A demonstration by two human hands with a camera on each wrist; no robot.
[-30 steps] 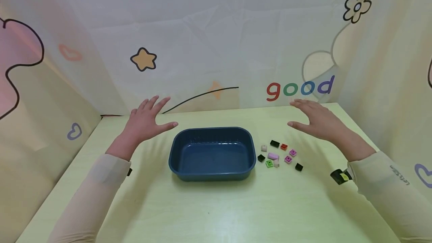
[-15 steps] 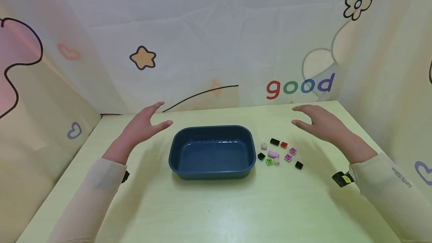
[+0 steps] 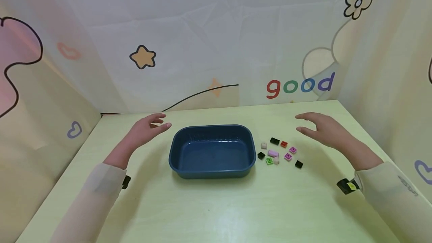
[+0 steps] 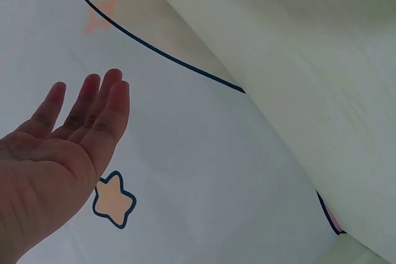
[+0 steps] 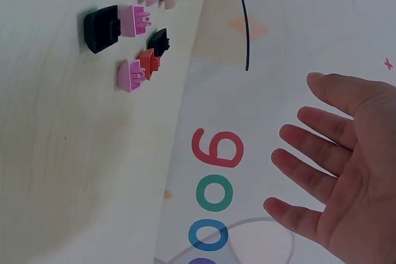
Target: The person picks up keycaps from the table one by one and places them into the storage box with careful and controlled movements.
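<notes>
My left hand (image 3: 145, 129) hovers over the table behind and left of a blue basin (image 3: 212, 173), its fingers loosely bent and nothing in them. My right hand (image 3: 324, 132) is held in the air beyond the keycaps on the right, thumb apart from the relaxed fingers, palm bare in the right wrist view. Several small keycaps lie scattered just right of the basin: a red keycap (image 3: 284, 144), a green keycap (image 3: 269, 161), a long lilac keycap (image 3: 273, 153), and pink, white and black ones. Close up, a black keycap (image 5: 102, 29) shows its hollow side.
The pale wooden table (image 3: 209, 213) carries the basin near its middle. A printed curtain (image 3: 216, 48) hangs behind the table and along both sides. A dark strap device (image 3: 347, 186) sits at the right wrist.
Both hands have lowered slightly, and the left fingers have gone from spread to more bent. The right hand has shifted a little to the right. Basin and keycaps stay put.
</notes>
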